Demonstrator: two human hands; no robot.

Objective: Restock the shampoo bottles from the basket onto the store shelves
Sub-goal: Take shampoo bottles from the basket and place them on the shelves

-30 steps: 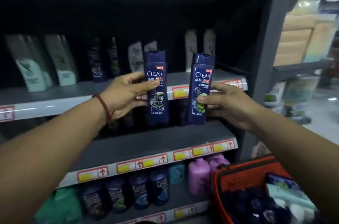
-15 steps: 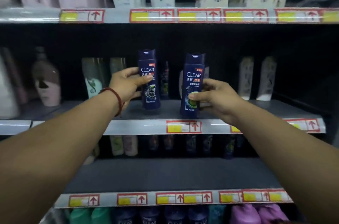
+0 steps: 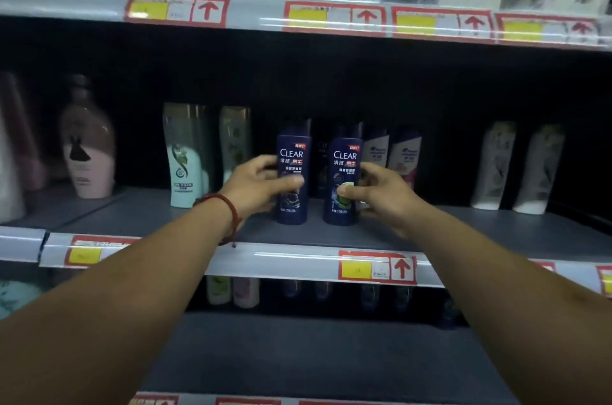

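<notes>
Two dark blue CLEAR shampoo bottles stand upright side by side on the grey middle shelf (image 3: 496, 232). My left hand (image 3: 261, 187) grips the left bottle (image 3: 293, 152) around its lower half, thumb across the front. My right hand (image 3: 377, 194) grips the right bottle (image 3: 344, 159), which has a green lime picture on its label, thumb on the front. Both bottle bases seem to rest on the shelf. The basket is out of view.
Behind the two bottles stand more dark bottles and white-and-blue bottles (image 3: 402, 152). Pale green bottles (image 3: 185, 156) and a pink bottle (image 3: 87, 146) stand to the left, white bottles (image 3: 496, 166) to the right. Shelves above and below carry price labels.
The view has swung up from the basket and lower shelves. Both hands carried the bottles deeper onto the middle shelf and lowered them until they stand there, closer together.
</notes>
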